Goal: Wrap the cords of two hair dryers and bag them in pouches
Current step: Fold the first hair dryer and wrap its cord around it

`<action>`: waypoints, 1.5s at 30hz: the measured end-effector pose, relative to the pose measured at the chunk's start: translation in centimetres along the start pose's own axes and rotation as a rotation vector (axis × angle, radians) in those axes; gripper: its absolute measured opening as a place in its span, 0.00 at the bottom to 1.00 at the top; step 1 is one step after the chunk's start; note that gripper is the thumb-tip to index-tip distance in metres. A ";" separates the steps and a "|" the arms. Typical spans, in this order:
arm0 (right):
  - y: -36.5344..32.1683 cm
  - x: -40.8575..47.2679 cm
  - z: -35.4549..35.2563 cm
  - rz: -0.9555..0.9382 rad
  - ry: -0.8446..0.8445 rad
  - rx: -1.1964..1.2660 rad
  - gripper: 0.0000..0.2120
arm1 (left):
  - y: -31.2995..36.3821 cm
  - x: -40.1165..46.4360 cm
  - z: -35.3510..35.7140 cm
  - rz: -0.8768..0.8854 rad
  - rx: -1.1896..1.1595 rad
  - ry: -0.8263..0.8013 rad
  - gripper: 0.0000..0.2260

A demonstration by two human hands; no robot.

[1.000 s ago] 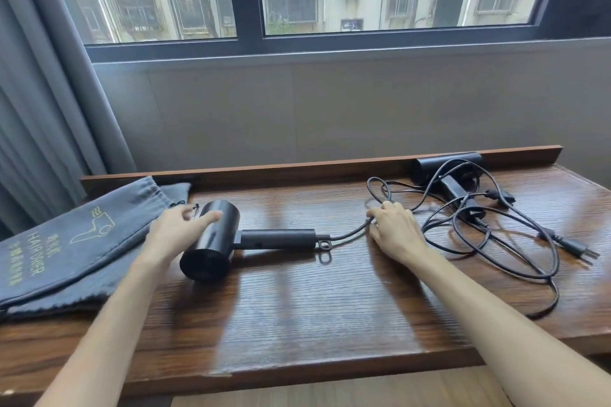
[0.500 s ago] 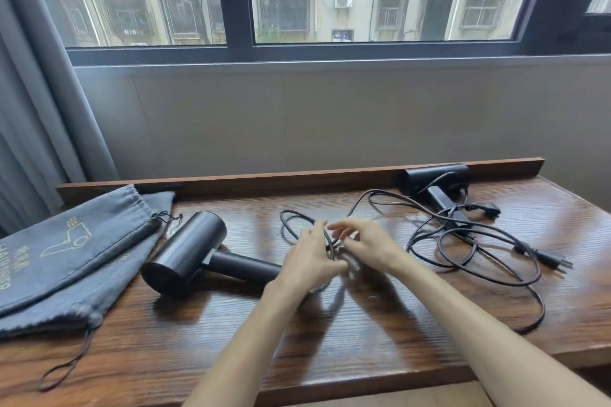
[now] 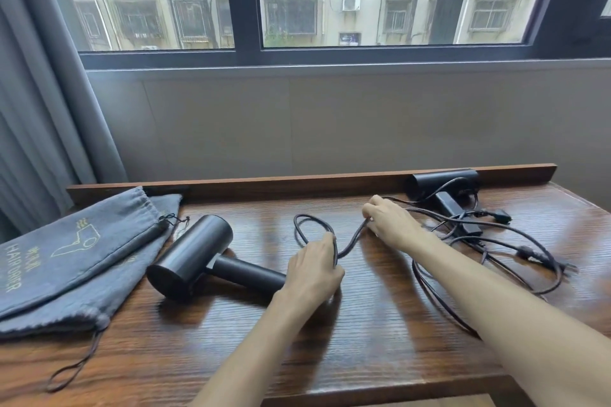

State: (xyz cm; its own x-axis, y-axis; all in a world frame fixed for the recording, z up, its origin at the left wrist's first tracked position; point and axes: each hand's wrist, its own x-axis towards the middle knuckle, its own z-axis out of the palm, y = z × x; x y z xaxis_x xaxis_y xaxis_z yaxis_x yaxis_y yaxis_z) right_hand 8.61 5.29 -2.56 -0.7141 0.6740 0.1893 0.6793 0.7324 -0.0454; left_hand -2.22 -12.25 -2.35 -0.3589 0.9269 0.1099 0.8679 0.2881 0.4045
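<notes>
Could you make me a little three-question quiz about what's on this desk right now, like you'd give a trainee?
1. True or false: the near hair dryer is already inside a pouch.
2. What does the left hand grip? A) the pouch drawstring B) the cord C) the plug
3. Fill in: the far hair dryer lies against the desk's back ____.

Key: 1 false, it lies bare on the desk. 2 B; the right hand pinches the same cord further along. 3 ledge.
</notes>
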 end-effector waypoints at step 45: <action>-7.7 -6.0 -0.5 -0.137 0.166 0.688 0.10 | -2.7 1.6 -1.3 -0.062 -0.101 0.124 0.09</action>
State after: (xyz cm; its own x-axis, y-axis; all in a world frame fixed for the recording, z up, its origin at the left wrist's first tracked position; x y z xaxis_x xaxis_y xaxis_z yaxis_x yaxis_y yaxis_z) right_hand 7.72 -4.48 -2.84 -0.7129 0.5881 0.3820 0.2858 0.7411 -0.6075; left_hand -5.57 -11.89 -2.12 -0.4555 0.8696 0.1904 0.8063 0.3124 0.5022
